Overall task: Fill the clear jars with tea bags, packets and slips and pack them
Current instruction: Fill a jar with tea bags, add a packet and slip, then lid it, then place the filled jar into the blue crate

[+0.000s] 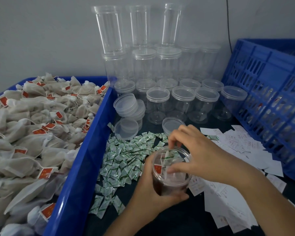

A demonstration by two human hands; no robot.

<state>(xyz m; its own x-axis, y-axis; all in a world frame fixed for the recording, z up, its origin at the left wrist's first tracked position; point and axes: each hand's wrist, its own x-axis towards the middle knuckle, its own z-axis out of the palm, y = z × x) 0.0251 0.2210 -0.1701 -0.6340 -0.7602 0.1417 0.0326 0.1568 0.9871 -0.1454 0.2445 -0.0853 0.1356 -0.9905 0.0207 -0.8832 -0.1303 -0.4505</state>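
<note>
Left hand (148,189) wraps the open jar (171,172) (tea bags inside); right hand (194,150) pinches a packet (168,158) in.

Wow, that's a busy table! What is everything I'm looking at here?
Tea bags: a large heap, beige with red tags, in the blue tray at left.
Empty jars: many, clear, lidded, stacked against the back wall.
Loose lids: several, clear, in front of the jars.
Packets: a spread pile, white and green, table centre.
Paper slips: many, white, at right.
Crate: one, blue, slotted, far right.
Held jar: one, clear, open, partly filled with tea bags.
Left hand: grips the held jar.
Right hand: fingers over the jar mouth, on a packet.
</note>
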